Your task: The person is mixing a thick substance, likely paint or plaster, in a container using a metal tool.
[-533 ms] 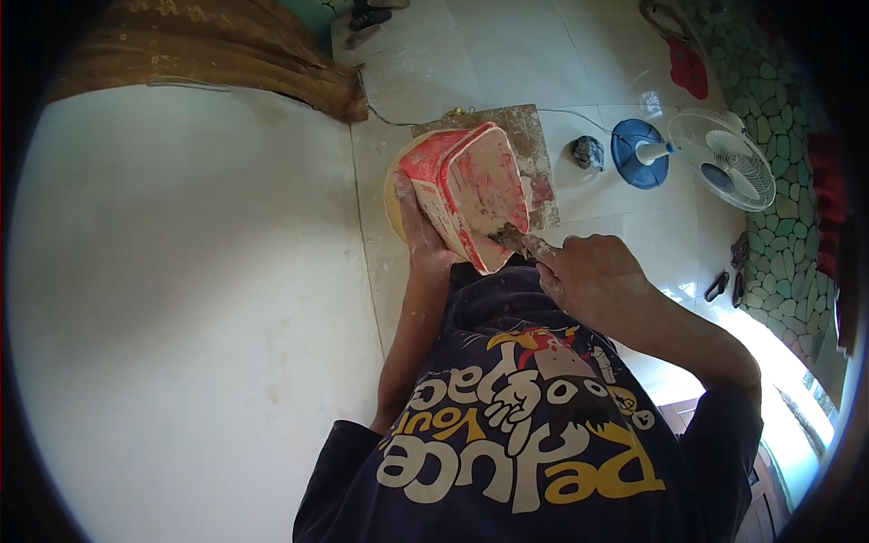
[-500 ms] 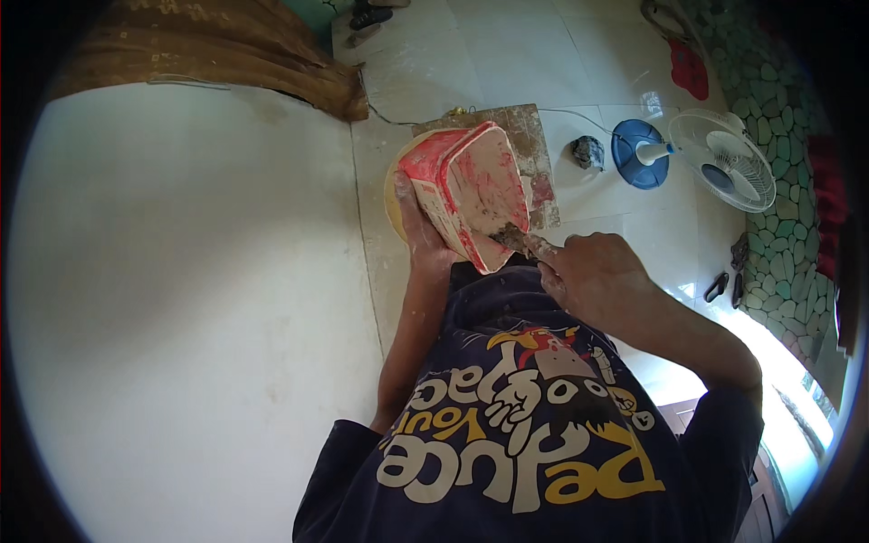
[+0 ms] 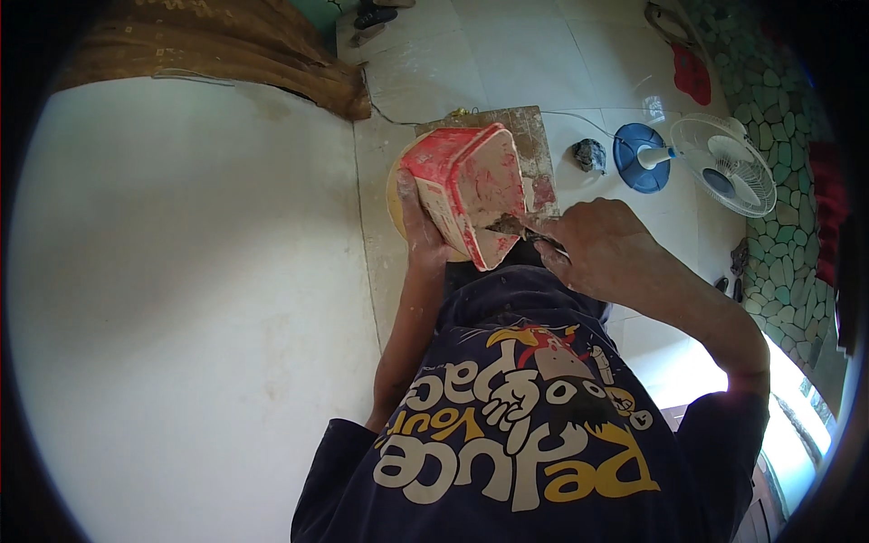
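My left hand grips a red plastic tub by its left side, thumb along the wall. Tilted over, the tub turns its mouth toward the right, and pale dried plaster coats its inside and rim. Closed round the handle of a small putty knife, my right hand has the dark, smeared blade inside the tub near its lower edge. The fingers of my left hand under the tub are hidden. Behind the tub, part of a round pale-yellow object shows.
A stained board lies on the tiled floor beyond the tub. Right of it are a dark bundle and a fan with a blue base. A large white wall fills the left, with a brown curtain above.
My right hand has turned and lifted slightly, and the putty knife's blade has shifted a little up and left inside the tub. The tub has rotated slightly in my left hand.
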### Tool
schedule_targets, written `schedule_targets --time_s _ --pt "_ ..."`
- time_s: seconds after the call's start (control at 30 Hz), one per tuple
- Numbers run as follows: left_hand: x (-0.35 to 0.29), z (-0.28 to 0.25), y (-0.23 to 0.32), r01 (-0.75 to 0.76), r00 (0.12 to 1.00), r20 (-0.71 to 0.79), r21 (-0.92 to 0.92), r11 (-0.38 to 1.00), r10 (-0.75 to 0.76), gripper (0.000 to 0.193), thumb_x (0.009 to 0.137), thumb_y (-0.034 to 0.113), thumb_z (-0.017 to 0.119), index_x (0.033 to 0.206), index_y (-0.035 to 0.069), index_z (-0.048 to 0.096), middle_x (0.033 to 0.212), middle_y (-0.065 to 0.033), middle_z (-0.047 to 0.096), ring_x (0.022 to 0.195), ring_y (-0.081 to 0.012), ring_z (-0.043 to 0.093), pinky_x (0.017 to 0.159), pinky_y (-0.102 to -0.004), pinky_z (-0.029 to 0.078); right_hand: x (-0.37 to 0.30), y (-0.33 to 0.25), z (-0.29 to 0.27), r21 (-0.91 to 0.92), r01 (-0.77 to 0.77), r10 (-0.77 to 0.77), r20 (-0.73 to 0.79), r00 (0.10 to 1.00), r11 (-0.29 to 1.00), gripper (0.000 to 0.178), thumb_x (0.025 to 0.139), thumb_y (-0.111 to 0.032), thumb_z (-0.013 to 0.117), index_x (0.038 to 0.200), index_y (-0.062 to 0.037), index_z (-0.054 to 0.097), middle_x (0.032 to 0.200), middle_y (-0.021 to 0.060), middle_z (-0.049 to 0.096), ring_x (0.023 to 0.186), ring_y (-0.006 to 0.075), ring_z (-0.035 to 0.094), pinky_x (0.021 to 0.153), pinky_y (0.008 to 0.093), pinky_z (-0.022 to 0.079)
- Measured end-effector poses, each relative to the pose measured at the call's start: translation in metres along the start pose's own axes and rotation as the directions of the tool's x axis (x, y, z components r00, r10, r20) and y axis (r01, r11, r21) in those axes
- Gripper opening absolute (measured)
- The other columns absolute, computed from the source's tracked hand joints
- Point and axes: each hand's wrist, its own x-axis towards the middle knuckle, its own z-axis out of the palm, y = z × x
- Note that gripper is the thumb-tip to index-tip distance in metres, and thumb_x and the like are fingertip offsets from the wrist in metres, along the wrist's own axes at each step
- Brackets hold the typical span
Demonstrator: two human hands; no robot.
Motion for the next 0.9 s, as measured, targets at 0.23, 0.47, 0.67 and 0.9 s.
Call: schedule_targets --time_s 0.23,0.47,0.67,0.9 --pt "0.002 -0.004 -0.003 0.155 0.981 -0.110 -0.053 0.987 -0.160 0.068 0.099 0.061 0.043 0.137 0.005 0.049 0.129 -0.0118 0.061 0.115 -0.0239 0.061 0.099 -0.0400 0.050 -0.011 0.003 -0.030 0.062 0.053 -0.037 -0.234 0.971 0.997 0.033 0.091 -0.031 0.067 0.117 -0.0114 0.069 0.076 0.0097 0.059 0.076 0.0254 0.061 0.075 0.0425 0.047" --pt "0.010 0.006 0.003 0.204 0.969 -0.106 -0.155 0.967 -0.222 0.068 0.098 0.061 0.044 0.135 0.005 0.051 0.126 -0.0123 0.062 0.111 -0.0228 0.064 0.095 -0.0383 0.053 -0.025 0.011 -0.036 -0.074 0.059 -0.065 -0.073 0.995 0.995 0.029 0.090 -0.029 0.068 0.115 -0.0143 0.071 0.075 0.0082 0.057 0.074 0.0230 0.058 0.075 0.0412 0.046" --pt "0.012 -0.012 0.005 0.250 0.958 -0.126 -0.078 0.965 -0.259 0.075 0.099 0.066 0.030 0.139 0.004 0.046 0.136 -0.0137 0.055 0.126 -0.0264 0.053 0.106 -0.0432 0.043 -0.014 -0.004 -0.028 -0.051 0.016 -0.013 0.062 0.998 0.999 0.026 0.093 -0.028 0.063 0.114 -0.0146 0.070 0.078 0.0091 0.060 0.071 0.0241 0.062 0.070 0.0409 0.048" --pt "0.004 -0.014 -0.006 0.226 0.948 -0.159 -0.270 0.936 -0.275 0.069 0.098 0.062 0.043 0.134 0.003 0.050 0.129 -0.0130 0.061 0.116 -0.0243 0.061 0.101 -0.0401 0.049 -0.022 -0.015 -0.005 -0.109 -0.084 0.104 0.195 0.975 0.990 0.030 0.097 -0.030 0.055 0.119 -0.0111 0.064 0.078 0.0104 0.060 0.063 0.0283 0.063 0.061 0.0407 0.050"
